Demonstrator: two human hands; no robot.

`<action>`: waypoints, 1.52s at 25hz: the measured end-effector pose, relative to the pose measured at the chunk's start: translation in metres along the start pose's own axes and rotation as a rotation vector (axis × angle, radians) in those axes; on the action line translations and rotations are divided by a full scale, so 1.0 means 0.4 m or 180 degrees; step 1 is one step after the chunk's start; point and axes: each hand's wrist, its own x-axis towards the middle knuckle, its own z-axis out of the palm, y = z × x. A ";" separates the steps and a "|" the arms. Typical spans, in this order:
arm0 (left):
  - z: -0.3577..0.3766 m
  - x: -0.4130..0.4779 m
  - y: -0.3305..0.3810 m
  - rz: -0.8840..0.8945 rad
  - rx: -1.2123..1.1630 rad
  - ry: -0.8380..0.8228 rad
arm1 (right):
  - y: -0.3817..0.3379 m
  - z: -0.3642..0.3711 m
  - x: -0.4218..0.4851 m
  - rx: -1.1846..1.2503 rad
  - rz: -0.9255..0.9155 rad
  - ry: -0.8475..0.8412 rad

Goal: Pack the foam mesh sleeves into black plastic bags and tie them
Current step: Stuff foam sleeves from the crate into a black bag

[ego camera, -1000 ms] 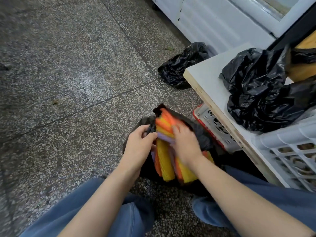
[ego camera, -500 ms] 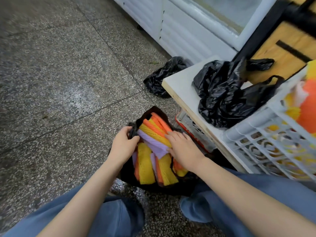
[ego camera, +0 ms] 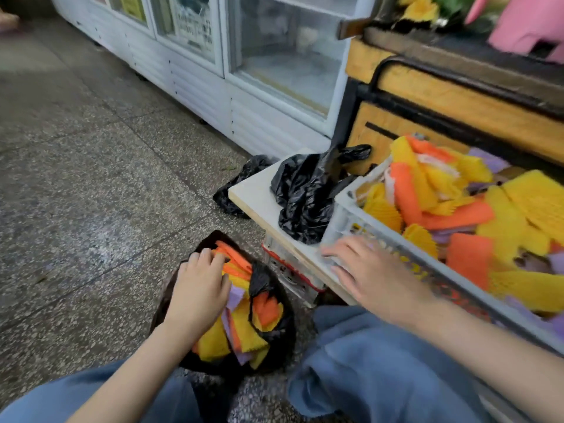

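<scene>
Far left: terrazzo floor (ego camera: 76, 184), with a white glass-door freezer (ego camera: 213, 87) running along behind it.

Your left hand (ego camera: 200, 290) is lying palm-down on the foam mesh sleeves (ego camera: 244, 328). Its fingers (ego camera: 198, 257) are loosely extended and pressing on the stack, gripping nothing. Those sleeves, yellow, orange and purple, are sitting inside an open black plastic bag (ego camera: 283, 331) on the floor between your knees. A fold of the bag's rim is lying across the top of the stack.

Further back, a crumpled black bag (ego camera: 232, 193) is lying on the floor against the corner of the desk (ego camera: 256, 190). A red-rimmed crate (ego camera: 290, 267) is showing under the desk edge. A heap of black bags (ego camera: 305, 196) is sitting on the desk, touching the white crate (ego camera: 341, 218) beside it.

Your right hand (ego camera: 375, 270) is hovering at the near wall of that white crate with its fingers spread and straight, holding nothing. It is motion-blurred, so you cannot tell whether it is touching the wall.

The white crate is holding many more loose sleeves (ego camera: 457, 206) in the same three colours, heaped above its rim.
</scene>
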 end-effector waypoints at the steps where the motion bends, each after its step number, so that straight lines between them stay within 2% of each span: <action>1: -0.025 0.012 0.048 0.0208 -0.0056 0.0114 | 0.022 -0.041 -0.022 -0.0012 0.0058 0.0170; 4: -0.095 0.061 0.225 0.0827 -0.0390 0.0510 | 0.112 -0.142 -0.100 -0.0059 0.0514 0.0620; 6: -0.136 0.101 0.353 0.1187 -0.0652 0.0621 | 0.195 -0.174 -0.155 -0.0092 0.0986 0.0692; 9: -0.148 0.164 0.526 0.1574 -0.0899 0.0592 | 0.326 -0.171 -0.248 0.0073 0.1943 0.0337; 12: -0.119 0.226 0.665 0.1646 -0.0983 0.0155 | 0.406 -0.134 -0.313 0.0255 0.2602 -0.0027; 16: -0.052 0.309 0.763 0.1457 -0.0468 -0.0674 | 0.440 -0.080 -0.321 0.0418 0.2595 -0.0357; 20: -0.003 0.348 0.781 0.0885 -0.0225 -0.1567 | 0.435 -0.056 -0.301 0.0522 0.2809 -0.0399; 23: 0.006 0.348 0.776 0.0878 -0.0448 -0.1565 | 0.428 -0.057 -0.294 0.0446 0.2705 -0.0498; 25: -0.010 0.339 0.775 0.0814 -0.0865 -0.1322 | 0.425 -0.078 -0.298 0.0483 0.2660 -0.0144; 29: -0.050 0.312 0.786 0.0217 -0.2504 -0.0722 | 0.430 -0.180 -0.300 0.0576 0.2684 0.1234; 32: -0.044 0.272 0.820 -0.0139 -0.3558 -0.0727 | 0.426 -0.251 -0.297 0.1124 0.2683 0.1933; 35: -0.023 0.248 0.845 -0.0156 -0.3593 -0.0645 | 0.421 -0.282 -0.308 0.1060 0.2686 0.2523; 38: -0.016 0.252 0.843 -0.0227 -0.3538 -0.0232 | 0.426 -0.297 -0.316 0.1147 0.2709 0.2697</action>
